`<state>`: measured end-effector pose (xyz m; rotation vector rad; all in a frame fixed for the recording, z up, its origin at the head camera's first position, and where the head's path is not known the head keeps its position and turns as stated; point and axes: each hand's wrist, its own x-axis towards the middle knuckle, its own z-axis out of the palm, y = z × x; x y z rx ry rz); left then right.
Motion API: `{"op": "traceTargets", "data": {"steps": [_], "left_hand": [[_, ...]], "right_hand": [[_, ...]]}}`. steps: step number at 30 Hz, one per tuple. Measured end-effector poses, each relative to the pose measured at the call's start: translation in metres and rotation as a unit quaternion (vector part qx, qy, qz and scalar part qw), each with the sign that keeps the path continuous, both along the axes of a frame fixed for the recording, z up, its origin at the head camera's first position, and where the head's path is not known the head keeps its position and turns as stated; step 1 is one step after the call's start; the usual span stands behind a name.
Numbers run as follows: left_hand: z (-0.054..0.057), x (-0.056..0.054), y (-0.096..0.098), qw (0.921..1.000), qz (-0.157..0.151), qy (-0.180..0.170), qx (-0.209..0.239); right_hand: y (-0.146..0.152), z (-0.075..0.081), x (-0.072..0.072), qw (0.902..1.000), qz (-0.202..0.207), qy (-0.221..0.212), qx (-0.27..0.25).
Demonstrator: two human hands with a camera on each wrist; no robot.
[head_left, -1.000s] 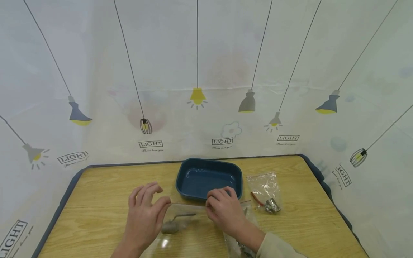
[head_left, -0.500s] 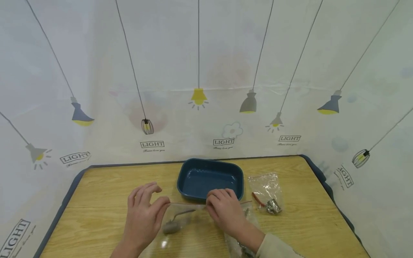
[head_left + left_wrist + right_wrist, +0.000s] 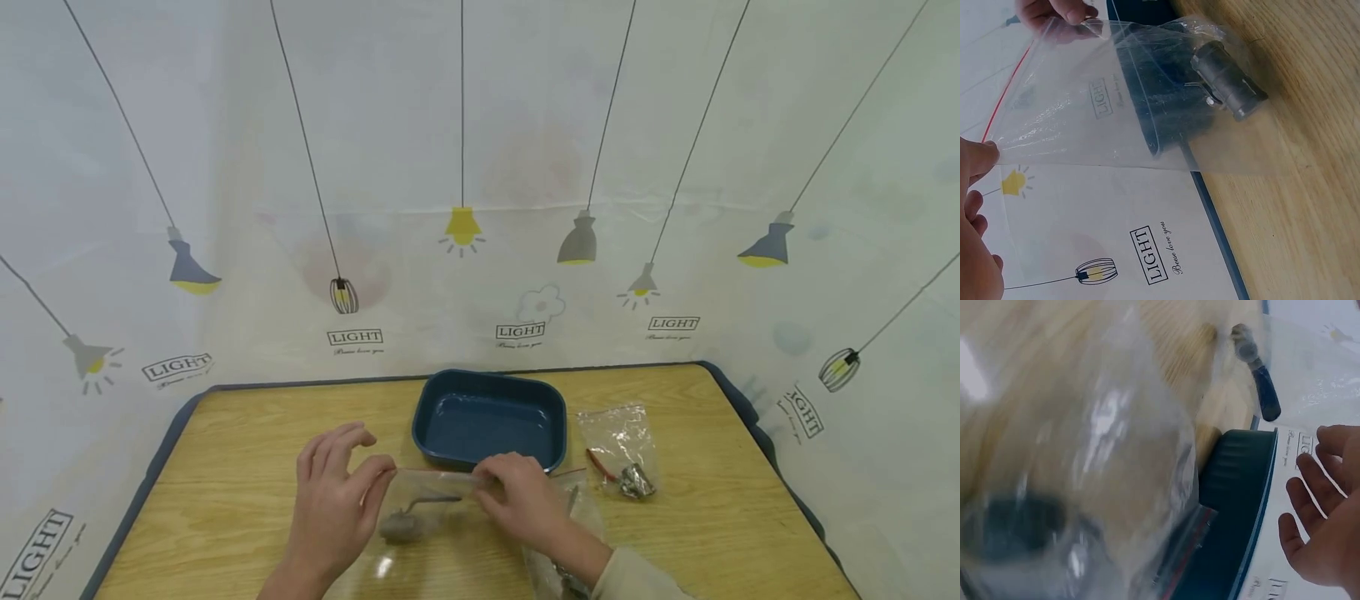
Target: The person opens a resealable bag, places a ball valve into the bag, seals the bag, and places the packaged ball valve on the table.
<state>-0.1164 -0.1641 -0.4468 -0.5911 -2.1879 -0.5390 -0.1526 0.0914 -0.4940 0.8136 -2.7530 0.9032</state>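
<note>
A clear zip bag (image 3: 427, 483) with a red strip along its mouth hangs between both hands. My left hand (image 3: 330, 504) pinches one top corner between thumb and forefinger, the other fingers raised. At the opposite end of the strip, my right hand (image 3: 525, 504) pinches the bag's edge. Inside lies a dark grey cylinder (image 3: 1229, 81) with a small metal bolt-like fitting on its side. The head view also shows a bent thin rod (image 3: 435, 499) rising from it. Through the film in the left wrist view, a dark blue tray shows behind.
The dark blue rectangular tray (image 3: 491, 417) stands just beyond the hands. Right of it lies another clear bag (image 3: 618, 433) with a red strip and a shiny metal part. A further zip bag (image 3: 577, 508) lies partly beneath the right forearm. A lamp-printed curtain (image 3: 420, 333) encloses the table.
My right hand has shifted slightly left and toward me along the bag's strip, its fingers lower. The grey cylinder has swayed a little inside the bag; my left hand keeps its place.
</note>
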Motion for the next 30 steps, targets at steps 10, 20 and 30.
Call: {"op": "traceTargets", "data": {"steps": [10, 20, 30], "left_hand": [[0.002, 0.001, -0.001, 0.9999, 0.006, -0.012, 0.008], [0.003, 0.000, -0.006, 0.9998, 0.003, 0.012, 0.019], [-0.003, 0.000, -0.015, 0.9990, 0.021, -0.034, 0.017]], "right_hand": [[-0.004, -0.013, -0.002, 0.9728, 0.050, -0.182, -0.135], [-0.013, -0.017, -0.004, 0.9518, 0.039, -0.217, -0.213], [-0.019, -0.013, 0.001, 0.9454, 0.052, -0.239, -0.216]]}}
